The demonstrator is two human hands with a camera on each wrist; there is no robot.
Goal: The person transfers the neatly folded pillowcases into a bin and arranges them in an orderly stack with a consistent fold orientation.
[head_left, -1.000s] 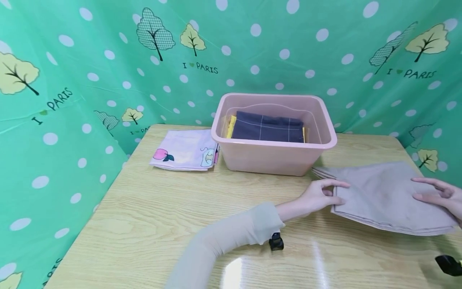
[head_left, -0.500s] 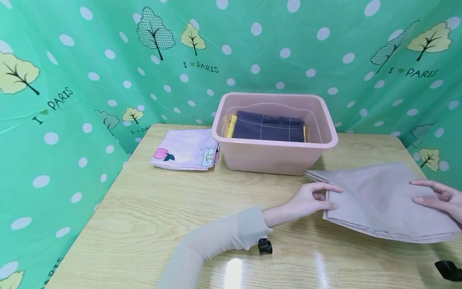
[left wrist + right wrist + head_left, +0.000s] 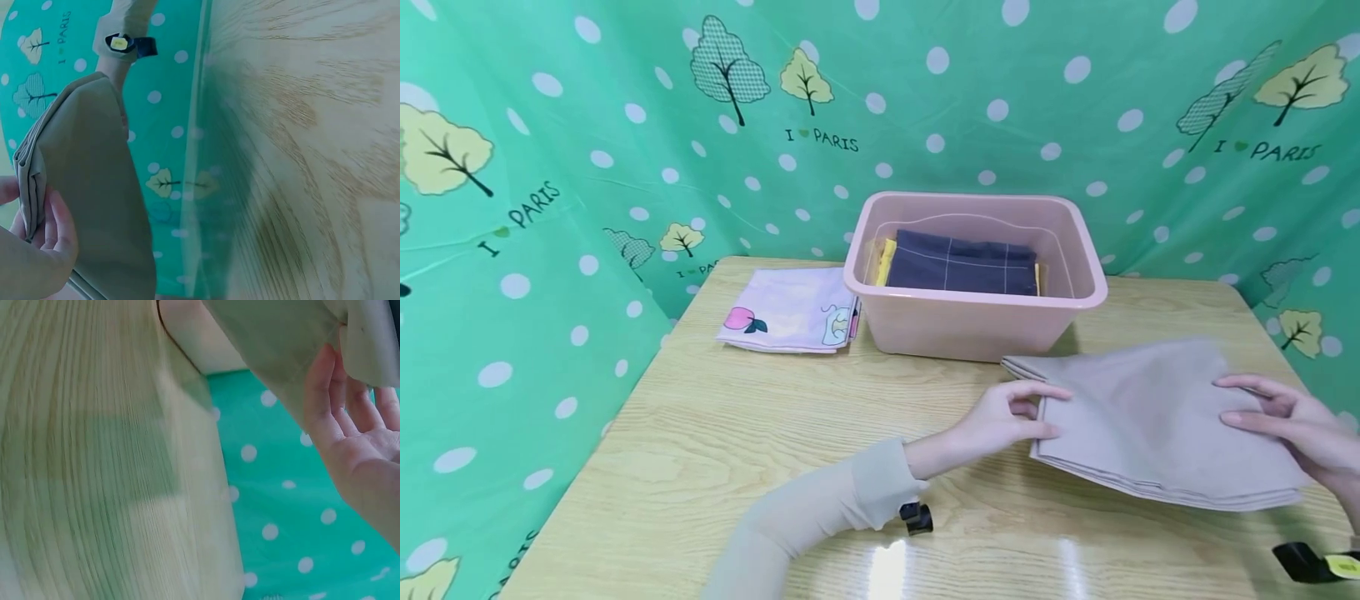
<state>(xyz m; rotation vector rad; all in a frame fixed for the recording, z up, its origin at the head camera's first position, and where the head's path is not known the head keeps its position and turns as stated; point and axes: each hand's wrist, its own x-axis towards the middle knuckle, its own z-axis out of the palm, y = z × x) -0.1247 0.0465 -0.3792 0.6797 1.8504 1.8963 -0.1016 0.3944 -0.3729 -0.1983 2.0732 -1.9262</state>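
A folded grey cloth point(image 3: 1138, 425) in several layers is held over the right part of the table, in front of the pink bin point(image 3: 977, 325). My left hand point(image 3: 992, 421) pinches its left edge, thumb on the near side. At the opposite end my right hand point(image 3: 1288, 425) grips the cloth, its thumb and a finger on the top face. In the left wrist view the stacked folds show between the fingers of the left hand point(image 3: 47, 256). From the right wrist, the fingers of the right hand point(image 3: 350, 431) reach beneath the hanging cloth point(image 3: 281, 350).
The bin holds a folded dark blue checked cloth point(image 3: 962, 265) with yellow cloth point(image 3: 886, 262) beside it. Left of the bin lies a folded lilac printed cloth point(image 3: 790, 308) on the wooden table point(image 3: 737, 425). A green dotted curtain point(image 3: 925, 92) hangs behind the table.
Both hands have carried the grey cloth leftward and slightly toward the front of the table, keeping their hold on it. The bin and the lilac cloth stay in place.
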